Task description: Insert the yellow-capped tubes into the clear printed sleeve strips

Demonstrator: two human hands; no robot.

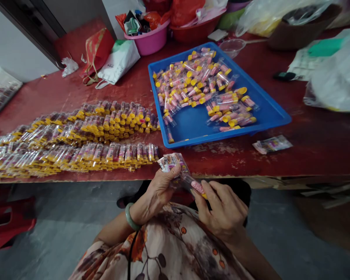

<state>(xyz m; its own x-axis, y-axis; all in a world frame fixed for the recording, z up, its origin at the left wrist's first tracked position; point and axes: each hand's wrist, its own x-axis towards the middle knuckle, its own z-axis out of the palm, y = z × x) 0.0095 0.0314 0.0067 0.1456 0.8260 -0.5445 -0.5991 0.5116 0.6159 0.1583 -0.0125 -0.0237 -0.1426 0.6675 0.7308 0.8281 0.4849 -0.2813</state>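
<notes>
My left hand (160,186) pinches a small stack of printed paper labels (174,159) between thumb and fingers, just off the table's front edge. In my right hand (226,206) is a clear tube (197,186) with pink pellets inside and a yellow cap at the near end. The tube's far end meets the labels by my left fingers; whether a label is going into it I cannot tell. Beyond my hands, a blue tray (181,126) bears a heap of similar pink-filled tubes (192,79). Another label stack (272,144) lies on the table to the right.
Stacked rows of yellow-capped tubes (84,155) line the red table's (221,159) left front. Behind are a white bag (119,62), a pink basin (151,39) and a red basin (192,33). Plastic bags (335,77) lie right. A red stool (11,221) stands lower left.
</notes>
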